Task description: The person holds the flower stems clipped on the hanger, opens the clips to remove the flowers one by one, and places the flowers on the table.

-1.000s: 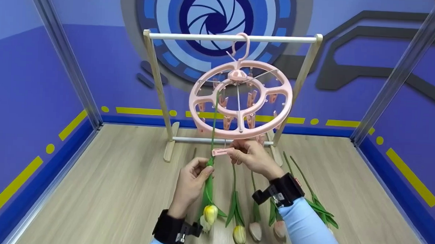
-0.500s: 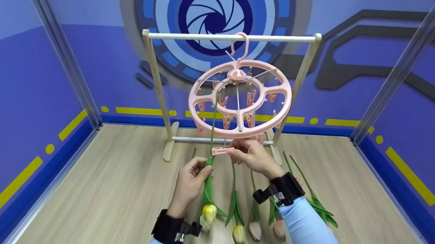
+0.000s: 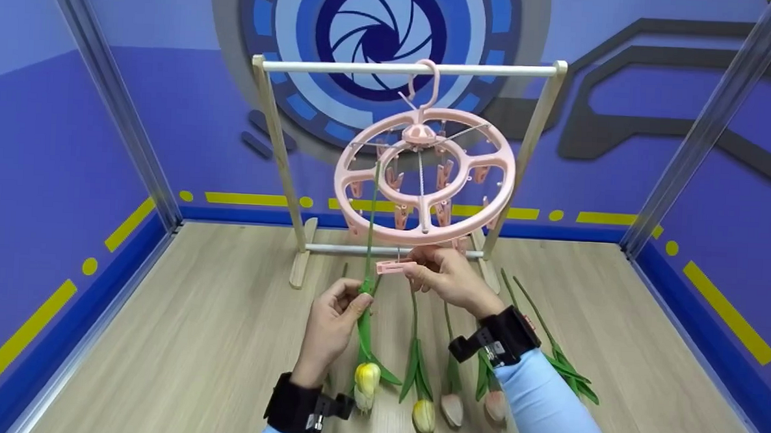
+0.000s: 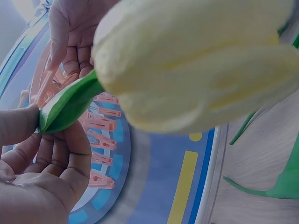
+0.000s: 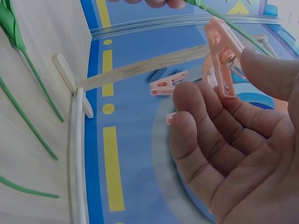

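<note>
My left hand (image 3: 332, 325) pinches a yellow tulip (image 3: 367, 377) by its green leaf and stem, bloom hanging down and stem pointing up in front of the pink round hanger (image 3: 450, 234). In the left wrist view the tulip's pale yellow bloom (image 4: 196, 70) fills much of the picture. My right hand (image 3: 451, 281) pinches a pink clothespin (image 3: 391, 267) that hangs from the hanger's near rim; its tip lies just right of the stem, apart from it. The right wrist view shows the clothespin (image 5: 224, 56) between thumb and fingers.
The hanger hooks over the white bar (image 3: 340, 67) of a wooden rack (image 3: 274, 133); other clothespins (image 3: 444, 175) dangle from it. Several tulips lie on the table, among them a yellow one (image 3: 423, 416), a pale one (image 3: 452, 409) and one at the right (image 3: 571, 371).
My left hand has moved slightly left and down with the tulip, so its stem stands farther from the clothespin. The right hand has stayed in place, holding the clothespin.
</note>
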`<state>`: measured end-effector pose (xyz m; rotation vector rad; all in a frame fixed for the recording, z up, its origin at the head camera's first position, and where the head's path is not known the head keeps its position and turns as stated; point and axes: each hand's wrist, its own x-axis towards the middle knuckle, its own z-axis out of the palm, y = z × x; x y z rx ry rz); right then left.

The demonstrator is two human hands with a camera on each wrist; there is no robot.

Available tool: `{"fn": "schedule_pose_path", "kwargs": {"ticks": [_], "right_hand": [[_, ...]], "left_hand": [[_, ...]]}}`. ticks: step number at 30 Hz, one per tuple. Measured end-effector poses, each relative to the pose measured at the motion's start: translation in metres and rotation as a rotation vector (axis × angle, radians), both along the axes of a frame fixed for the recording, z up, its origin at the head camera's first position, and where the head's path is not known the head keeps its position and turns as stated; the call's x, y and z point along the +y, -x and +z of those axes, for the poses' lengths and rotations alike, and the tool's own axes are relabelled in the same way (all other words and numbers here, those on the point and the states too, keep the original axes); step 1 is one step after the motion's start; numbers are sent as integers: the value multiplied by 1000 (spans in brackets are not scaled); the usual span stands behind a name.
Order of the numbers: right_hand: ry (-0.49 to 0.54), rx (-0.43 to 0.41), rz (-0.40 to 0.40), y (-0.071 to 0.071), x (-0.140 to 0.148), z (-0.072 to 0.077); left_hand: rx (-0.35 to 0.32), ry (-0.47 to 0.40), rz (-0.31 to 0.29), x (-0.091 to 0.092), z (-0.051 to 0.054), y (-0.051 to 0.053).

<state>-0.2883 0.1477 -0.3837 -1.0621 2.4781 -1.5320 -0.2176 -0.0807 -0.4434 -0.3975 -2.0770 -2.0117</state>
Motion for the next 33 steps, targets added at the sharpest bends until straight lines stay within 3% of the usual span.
{"fn": "schedule_pose_path", "kwargs": {"ticks": [23,33], "right_hand": [[27,-80,-38,0,-1,-3],[43,-86,-34,2,0,-5]], "left_hand": [[-12,10,50,-27,7,-8],[-10,49,89,-43,4,-10]]}}
